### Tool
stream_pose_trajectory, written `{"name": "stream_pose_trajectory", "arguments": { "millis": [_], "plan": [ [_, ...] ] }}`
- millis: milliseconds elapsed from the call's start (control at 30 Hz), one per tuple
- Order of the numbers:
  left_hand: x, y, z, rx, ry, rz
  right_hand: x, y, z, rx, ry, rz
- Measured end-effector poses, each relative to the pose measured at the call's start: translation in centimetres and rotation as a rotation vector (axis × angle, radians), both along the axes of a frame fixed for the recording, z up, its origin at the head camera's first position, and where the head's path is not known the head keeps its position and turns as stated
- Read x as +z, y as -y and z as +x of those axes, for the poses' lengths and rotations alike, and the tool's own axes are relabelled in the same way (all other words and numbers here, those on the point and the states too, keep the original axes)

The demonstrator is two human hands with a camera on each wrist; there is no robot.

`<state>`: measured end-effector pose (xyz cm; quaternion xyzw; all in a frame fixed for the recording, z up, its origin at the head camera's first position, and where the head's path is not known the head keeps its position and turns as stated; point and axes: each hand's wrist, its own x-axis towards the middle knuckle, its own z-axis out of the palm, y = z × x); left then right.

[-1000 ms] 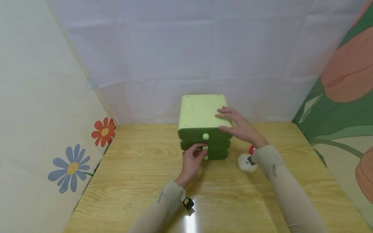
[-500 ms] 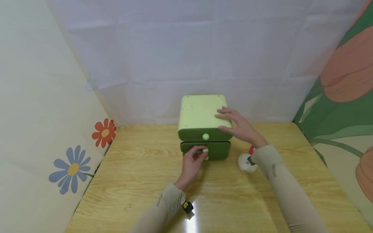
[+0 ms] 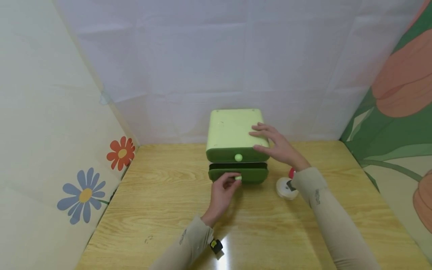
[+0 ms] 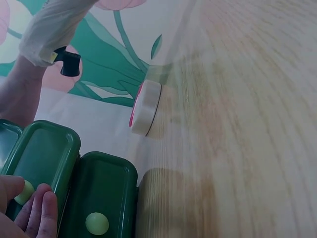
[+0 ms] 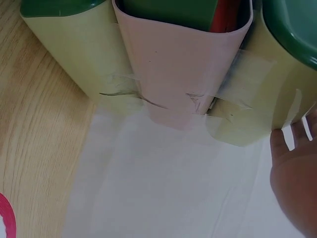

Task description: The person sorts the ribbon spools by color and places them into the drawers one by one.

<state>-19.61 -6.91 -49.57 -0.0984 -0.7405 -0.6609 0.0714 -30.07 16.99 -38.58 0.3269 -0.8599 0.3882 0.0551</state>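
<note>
A small three-tier drawer cabinet (image 3: 233, 129) with a pale green top and dark green fronts stands against the back wall. Its middle drawer (image 3: 254, 175) is pulled partly out, leaving a dark gap above its front. My left hand (image 3: 220, 197) pinches that drawer's round light green knob (image 3: 238, 178) between thumb and fingers. Spread over the cabinet's top right edge, my right hand (image 3: 278, 148) rests with extended fingers. The right wrist view shows the middle tier's pink shell (image 5: 183, 64) and something red (image 5: 225, 17) inside the drawer. Most drawer contents are hidden.
Right of the cabinet, a white round object (image 3: 285, 189) with a red part lies on the wooden table (image 3: 162, 210), partly behind the right sleeve. Clear tape (image 5: 242, 79) joins the tiers' sides. Printed flower walls flank the table.
The middle drawer has come out toward me, with my left hand moving back on its knob. A dark gap has opened above the drawer front. My right hand has stayed put.
</note>
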Motion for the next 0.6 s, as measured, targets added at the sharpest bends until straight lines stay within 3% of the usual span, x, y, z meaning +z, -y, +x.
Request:
{"name": "stream_pose_trajectory", "arguments": {
  "millis": [400,600],
  "plan": [
    [0.0,0.1,1.4,-0.009,0.041,0.007,0.0,0.0,0.0,-0.003,0.006,0.011],
    [0.0,0.2,2.1,-0.019,0.016,0.011,0.0,0.0,-0.1,0.000,0.005,0.011]
  ]
}}
